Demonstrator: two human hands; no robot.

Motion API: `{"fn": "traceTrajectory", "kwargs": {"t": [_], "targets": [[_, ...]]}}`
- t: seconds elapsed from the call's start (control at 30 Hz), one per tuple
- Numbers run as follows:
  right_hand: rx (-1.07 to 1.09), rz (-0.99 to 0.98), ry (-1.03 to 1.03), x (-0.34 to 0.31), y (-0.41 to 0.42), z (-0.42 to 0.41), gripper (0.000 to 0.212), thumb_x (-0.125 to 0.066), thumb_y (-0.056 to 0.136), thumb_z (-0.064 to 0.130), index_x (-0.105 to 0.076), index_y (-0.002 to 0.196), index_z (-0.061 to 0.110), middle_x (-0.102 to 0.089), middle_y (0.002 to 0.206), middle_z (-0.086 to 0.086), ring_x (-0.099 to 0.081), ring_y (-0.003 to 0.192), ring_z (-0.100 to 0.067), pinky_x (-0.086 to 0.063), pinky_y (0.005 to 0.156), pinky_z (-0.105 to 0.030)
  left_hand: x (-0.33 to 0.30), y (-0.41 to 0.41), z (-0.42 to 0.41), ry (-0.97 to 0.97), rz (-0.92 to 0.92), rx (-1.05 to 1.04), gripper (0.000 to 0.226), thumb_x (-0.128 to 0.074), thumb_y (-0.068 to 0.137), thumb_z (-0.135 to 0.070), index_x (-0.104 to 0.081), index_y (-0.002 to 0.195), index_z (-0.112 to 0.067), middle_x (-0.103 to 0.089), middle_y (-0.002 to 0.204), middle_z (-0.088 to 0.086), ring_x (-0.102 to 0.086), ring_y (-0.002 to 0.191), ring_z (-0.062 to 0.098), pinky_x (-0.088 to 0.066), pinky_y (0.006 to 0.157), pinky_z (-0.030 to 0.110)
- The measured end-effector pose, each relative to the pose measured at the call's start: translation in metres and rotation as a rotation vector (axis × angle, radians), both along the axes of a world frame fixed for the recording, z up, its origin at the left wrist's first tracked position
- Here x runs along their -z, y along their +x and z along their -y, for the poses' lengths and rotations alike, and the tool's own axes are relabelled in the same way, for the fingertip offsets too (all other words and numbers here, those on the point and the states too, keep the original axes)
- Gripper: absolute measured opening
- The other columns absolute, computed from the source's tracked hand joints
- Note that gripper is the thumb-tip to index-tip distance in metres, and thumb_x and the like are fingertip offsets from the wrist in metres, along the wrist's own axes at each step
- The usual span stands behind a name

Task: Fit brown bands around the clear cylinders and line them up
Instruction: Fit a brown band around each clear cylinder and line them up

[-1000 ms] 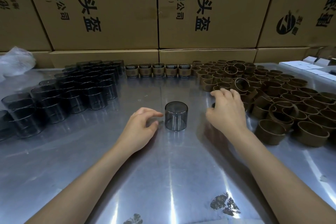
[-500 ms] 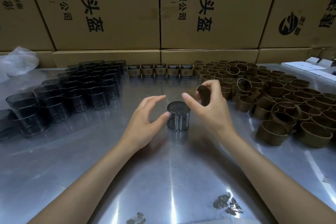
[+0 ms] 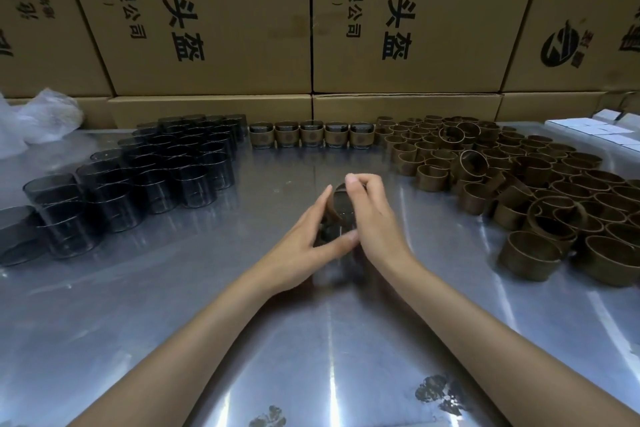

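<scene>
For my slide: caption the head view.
Both hands, left hand and right hand, slip a brown band onto a clear cylinder.

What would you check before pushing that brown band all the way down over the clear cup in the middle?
1. Left hand steadies the clear cylinder: ok, fingers and thumb curl round it.
2. Right hand holds the brown band: ok, pinched at the cylinder's top.
3. Band sits square on the rim: cannot tell, the hands hide most of it.
4. Cylinder stands flat on the metal table: cannot tell, its base is covered.
5. Finished row at the back has a place to add to: ok, bare table lies in front of it.
</scene>
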State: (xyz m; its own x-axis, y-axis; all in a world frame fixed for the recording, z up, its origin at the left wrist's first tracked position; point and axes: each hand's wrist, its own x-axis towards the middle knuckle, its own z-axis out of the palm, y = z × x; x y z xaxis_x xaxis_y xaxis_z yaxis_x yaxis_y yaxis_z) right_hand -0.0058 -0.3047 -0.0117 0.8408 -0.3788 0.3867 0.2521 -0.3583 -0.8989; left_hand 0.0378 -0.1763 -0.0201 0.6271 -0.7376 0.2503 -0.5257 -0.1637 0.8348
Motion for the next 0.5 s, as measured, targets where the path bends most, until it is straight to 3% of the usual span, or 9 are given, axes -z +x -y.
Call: {"fn": "traceTrajectory", "kwargs": {"t": [0.07,0.13,0.2,0.27,0.37,0.5], "targets": [[-0.043,-0.031,0.048,0.001,0.002,0.0,0.018,-0.032,0.103,0.036,-0.049,0.109,0.032,-0.054,0.095,0.015,-0.056,0.089,0.001,-0.046,0.074,-0.017,-0.001,0.002,0.001,-0.004,-0.06,-0.052,0.084,-0.042,0.086,-0.069,-0.011,0.153,-0.029,-0.023,0.156,-0.007,-0.021,0.144,0.008,-0.022,0.118,0.043],[-0.096,-0.051,0.068,0.001,0.002,0.0,0.023,-0.029,0.104,0.026,-0.049,0.115,0.033,-0.055,0.101,0.015,-0.055,0.096,-0.002,-0.045,0.074,-0.015,-0.004,0.002,0.001,-0.006,-0.089,-0.126,0.082,-0.034,0.084,-0.066,-0.012,0.153,-0.026,-0.021,0.157,-0.008,-0.016,0.144,0.004,-0.016,0.12,0.039],[-0.147,-0.081,0.084,-0.001,0.002,0.002,0.027,-0.031,0.104,0.02,-0.049,0.122,0.03,-0.056,0.112,0.009,-0.054,0.105,-0.004,-0.043,0.08,-0.011,-0.005,0.003,0.001,-0.029,-0.122,-0.152,0.075,-0.032,0.087,-0.059,-0.016,0.152,-0.026,-0.024,0.156,-0.008,-0.019,0.144,0.004,-0.015,0.12,0.037],[-0.176,-0.119,0.115,-0.001,0.003,0.007,0.031,-0.034,0.103,0.018,-0.047,0.131,0.023,-0.056,0.123,0.003,-0.053,0.116,-0.01,-0.042,0.092,-0.017,-0.004,0.004,-0.001,-0.063,-0.158,-0.139,0.064,-0.032,0.093,-0.051,-0.02,0.151,-0.027,-0.028,0.154,-0.011,-0.023,0.141,0.0,-0.019,0.119,0.031],[-0.213,-0.197,0.156,0.001,0.002,0.01,0.039,-0.035,0.104,0.029,-0.041,0.141,0.019,-0.053,0.135,-0.001,-0.05,0.125,-0.015,-0.038,0.108,-0.032,-0.006,0.003,-0.003,-0.087,-0.167,-0.099,0.059,-0.035,0.092,-0.052,-0.031,0.146,-0.03,-0.042,0.145,-0.016,-0.036,0.131,-0.008,-0.03,0.106,0.015],[-0.195,-0.305,0.058,0.002,0.003,0.008,0.059,-0.025,0.097,0.057,-0.035,0.145,0.023,-0.047,0.142,0.003,-0.043,0.131,-0.012,-0.031,0.112,-0.036,-0.009,0.004,-0.004,-0.137,-0.199,-0.084,0.054,-0.037,0.09,-0.051,-0.049,0.135,-0.024,-0.057,0.132,-0.012,-0.048,0.126,0.0,-0.032,0.113,0.03]]}}
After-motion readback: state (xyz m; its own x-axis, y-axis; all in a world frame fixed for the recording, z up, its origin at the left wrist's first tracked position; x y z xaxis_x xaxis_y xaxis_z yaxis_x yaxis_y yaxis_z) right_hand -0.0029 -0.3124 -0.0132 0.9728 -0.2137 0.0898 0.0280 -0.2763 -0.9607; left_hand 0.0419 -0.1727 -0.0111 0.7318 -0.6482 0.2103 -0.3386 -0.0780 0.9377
